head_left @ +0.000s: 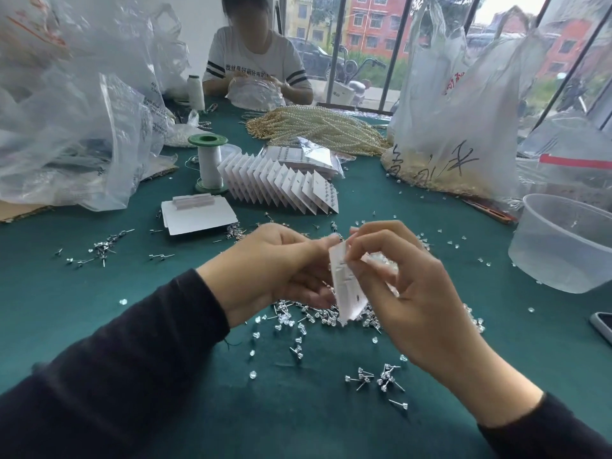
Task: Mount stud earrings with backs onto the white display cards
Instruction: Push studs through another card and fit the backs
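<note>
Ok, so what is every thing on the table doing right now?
white card: held tilted, between both hands.
left hand: grips the card's edge.
right hand: pinches the card near its top.
card row: standing, fanned out.
blank cards: lying flat in a stack.
spool: upright.
plastic tub: upright, open at the top.
loose studs: scattered on the green cloth.
</note>
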Action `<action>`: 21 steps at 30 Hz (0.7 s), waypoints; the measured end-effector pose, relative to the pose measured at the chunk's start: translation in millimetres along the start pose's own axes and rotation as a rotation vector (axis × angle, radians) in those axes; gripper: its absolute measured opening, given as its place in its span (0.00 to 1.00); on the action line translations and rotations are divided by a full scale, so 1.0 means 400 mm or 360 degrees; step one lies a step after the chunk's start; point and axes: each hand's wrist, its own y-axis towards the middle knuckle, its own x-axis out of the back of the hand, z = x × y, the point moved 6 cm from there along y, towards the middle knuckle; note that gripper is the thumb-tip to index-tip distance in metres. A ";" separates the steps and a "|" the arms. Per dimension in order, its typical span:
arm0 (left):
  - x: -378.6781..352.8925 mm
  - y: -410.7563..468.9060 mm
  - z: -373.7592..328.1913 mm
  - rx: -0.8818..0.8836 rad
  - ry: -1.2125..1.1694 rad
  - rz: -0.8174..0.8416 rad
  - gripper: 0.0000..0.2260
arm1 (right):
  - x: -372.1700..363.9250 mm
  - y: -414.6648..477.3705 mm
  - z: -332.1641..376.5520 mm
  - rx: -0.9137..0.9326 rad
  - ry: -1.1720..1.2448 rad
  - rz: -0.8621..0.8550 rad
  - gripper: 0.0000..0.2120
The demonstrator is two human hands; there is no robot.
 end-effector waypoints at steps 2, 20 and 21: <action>-0.002 -0.001 0.009 0.0101 -0.0068 0.0038 0.17 | 0.002 -0.002 0.014 0.0179 -0.0330 -0.0023 0.03; 0.028 0.001 0.044 0.0511 -0.0240 -0.0208 0.05 | 0.215 0.025 -0.162 -0.0793 -0.0841 -0.0044 0.11; 0.027 0.001 0.045 0.0522 -0.0266 -0.0199 0.05 | 0.217 0.021 -0.169 -0.0828 -0.0901 0.0025 0.11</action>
